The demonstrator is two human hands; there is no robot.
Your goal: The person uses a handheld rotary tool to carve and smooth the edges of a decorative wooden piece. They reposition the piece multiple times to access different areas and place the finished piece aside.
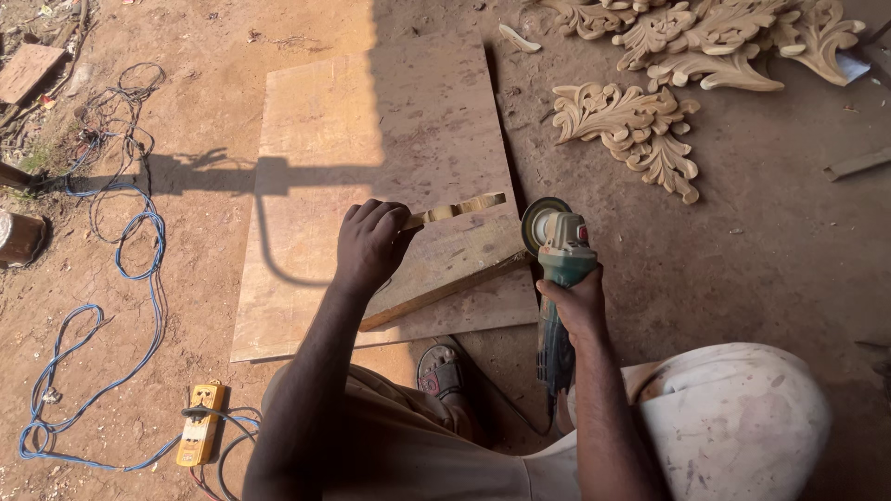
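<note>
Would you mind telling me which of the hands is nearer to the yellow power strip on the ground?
The left hand, gripping a carved wooden strip, is nearer; the yellow power strip lies down-left of it. The right hand, holding the angle grinder, sits farther right.

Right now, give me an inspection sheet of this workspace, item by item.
Surface: plywood board lying flat on the dirt ground, half in sun.
Job's things: thin carved wood strip; angle grinder, disc near the strip.
Clutter: carved leaf ornaments, wood offcut.
Grips: left hand closed on the strip; right hand closed on the grinder body.
Cables: blue cable looping to a yellow power strip.
Surroundings: sandalled foot at the board's edge.
</note>
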